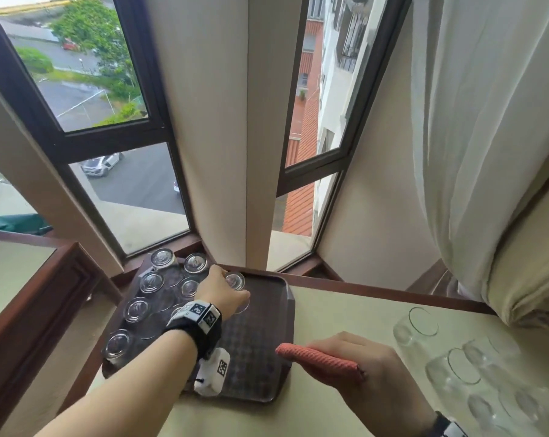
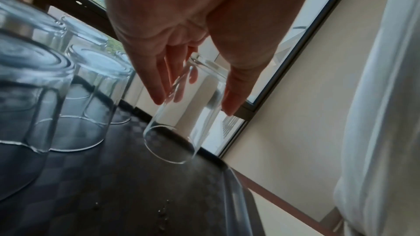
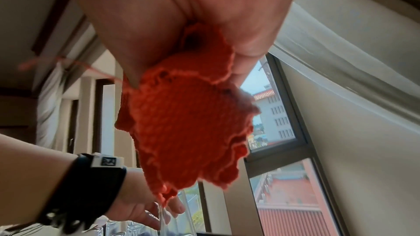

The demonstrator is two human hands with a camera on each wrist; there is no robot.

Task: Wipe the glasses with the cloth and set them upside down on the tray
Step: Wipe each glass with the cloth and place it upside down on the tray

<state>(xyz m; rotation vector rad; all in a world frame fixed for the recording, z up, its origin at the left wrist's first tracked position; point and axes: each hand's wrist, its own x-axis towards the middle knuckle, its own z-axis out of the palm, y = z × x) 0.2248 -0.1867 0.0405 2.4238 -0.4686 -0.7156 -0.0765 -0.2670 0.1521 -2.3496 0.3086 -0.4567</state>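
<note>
**We set one more glass on the tray**

Our left hand [image 1: 222, 293] holds an inverted glass [image 2: 188, 109] from above, fingers [image 2: 156, 85] and thumb spread round its wall, the rim tilted just above the tray [image 1: 260, 351], to the right of the upturned glasses [image 1: 147, 294] already there. Our right hand [image 1: 361, 370] is closed around the red cloth [image 1: 317, 357], near the tray's right edge. We judge the glass light, smooth and fragile; a hold near its base seems safest.
</note>
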